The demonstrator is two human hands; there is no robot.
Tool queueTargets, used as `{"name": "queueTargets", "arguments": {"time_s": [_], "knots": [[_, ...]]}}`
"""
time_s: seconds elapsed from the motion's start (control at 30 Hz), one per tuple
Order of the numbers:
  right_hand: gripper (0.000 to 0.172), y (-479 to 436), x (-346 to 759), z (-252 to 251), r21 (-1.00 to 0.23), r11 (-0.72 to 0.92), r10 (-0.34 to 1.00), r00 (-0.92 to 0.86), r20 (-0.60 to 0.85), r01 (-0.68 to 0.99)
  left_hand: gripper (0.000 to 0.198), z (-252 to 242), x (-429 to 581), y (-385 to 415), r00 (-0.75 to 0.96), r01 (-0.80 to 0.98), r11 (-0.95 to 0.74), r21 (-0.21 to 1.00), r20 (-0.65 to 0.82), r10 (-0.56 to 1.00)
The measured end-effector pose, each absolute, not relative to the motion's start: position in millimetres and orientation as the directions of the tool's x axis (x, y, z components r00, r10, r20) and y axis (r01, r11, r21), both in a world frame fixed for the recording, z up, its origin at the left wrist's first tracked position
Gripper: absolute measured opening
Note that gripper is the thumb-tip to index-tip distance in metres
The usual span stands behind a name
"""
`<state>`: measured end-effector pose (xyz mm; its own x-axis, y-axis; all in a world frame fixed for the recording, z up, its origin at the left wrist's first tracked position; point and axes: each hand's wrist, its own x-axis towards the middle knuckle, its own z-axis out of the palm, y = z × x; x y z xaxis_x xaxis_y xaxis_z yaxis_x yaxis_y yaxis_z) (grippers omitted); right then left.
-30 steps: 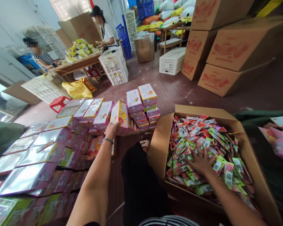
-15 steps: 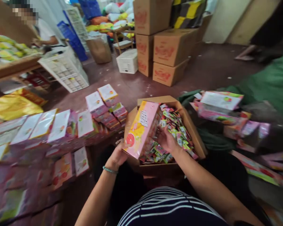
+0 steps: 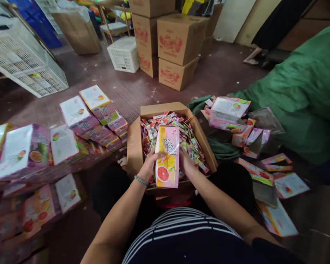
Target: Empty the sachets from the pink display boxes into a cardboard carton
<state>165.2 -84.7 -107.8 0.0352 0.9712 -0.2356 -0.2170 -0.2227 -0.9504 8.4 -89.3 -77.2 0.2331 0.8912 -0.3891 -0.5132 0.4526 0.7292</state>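
I've got the pink grapefruit-print box point(image 3: 167, 157) centre frame, left hand point(image 3: 148, 167) and right hand point(image 3: 187, 164) clamping its long sides with fingers together, held square over the sachets point(image 3: 165, 126) in the open cardboard carton point(image 3: 134, 146).

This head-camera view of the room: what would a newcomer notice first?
The open cardboard box, heaped with bright sachets, sits at the centre, with a pink and yellow carton held over it between the left hand and right hand. Flat pink packs lie stacked to the left, and brown cartons stand stacked beyond.
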Motion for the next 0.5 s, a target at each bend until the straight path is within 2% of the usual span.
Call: {"name": "queueTargets", "arguments": {"time_s": [0.03,0.07,0.1,0.13,0.17,0.2,0.23,0.3,0.33,0.4,0.5], "knots": [[0.057,-89.3,168.1,-105.9,-0.991,-0.122,0.977,0.171,-0.129,-0.052,0.091,-82.1,7.8,-87.9,0.188,-0.488,0.458,0.743,-0.423,0.886],[0.052,-94.2,172.2,-101.8,-0.987,-0.004,0.968,0.249,0.037,0.162,0.094,-86.2,7.1,-86.4,0.154,-0.453,0.469,0.758,-0.451,0.879],[0.047,-98.6,176.9,-95.8,-0.915,0.127,0.950,0.217,0.223,0.384,0.096,-89.3,6.3,-84.8,0.131,-0.415,0.476,0.776,-0.466,0.875],[0.040,-102.0,181.4,-88.5,-0.781,0.270,0.928,0.064,0.367,0.563,0.096,-91.6,5.4,-83.2,0.118,-0.374,0.474,0.797,-0.467,0.877],[0.035,-104.1,185.2,-80.6,-0.615,0.423,0.888,-0.168,0.429,0.666,0.094,-93.3,4.5,-81.7,0.110,-0.334,0.463,0.821,-0.454,0.884],[0.031,-104.9,188.0,-72.9,-0.452,0.570,0.817,-0.416,0.399,0.686,0.090,-94.7,3.5,-80.4,0.101,-0.297,0.445,0.845,-0.436,0.894],[0.030,-104.7,189.8,-65.9,-0.318,0.691,0.723,-0.619,0.306,0.649,0.086,-95.9,2.5,-79.6,0.089,-0.265,0.429,0.863,-0.422,0.902],[0.030,-102.8,190.9,-54.1,-0.162,0.826,0.558,-0.823,0.107,0.540,0.081,-98.7,0.4,-79.7,0.055,-0.211,0.424,0.881,-0.422,0.905],[0.028,-102.0,190.8,-48.7,-0.128,0.857,0.509,-0.860,0.049,0.499,0.079,-100.1,-0.9,-80.8,0.054,-0.195,0.442,0.875,-0.441,0.896],[0.022,-102.3,190.4,-36.0,-0.125,0.890,0.446,-0.894,0.045,0.438,0.071,-102.3,-4.7,-84.1,0.136,-0.251,0.509,0.823,-0.491,0.861],[0.030,-106.9,191.5,-6.9,-0.191,0.917,0.385,-0.900,0.203,0.349,0.040,-100.6,-13.9,-90.0,0.325,-0.413,0.592,0.692,-0.496,0.805]]}}
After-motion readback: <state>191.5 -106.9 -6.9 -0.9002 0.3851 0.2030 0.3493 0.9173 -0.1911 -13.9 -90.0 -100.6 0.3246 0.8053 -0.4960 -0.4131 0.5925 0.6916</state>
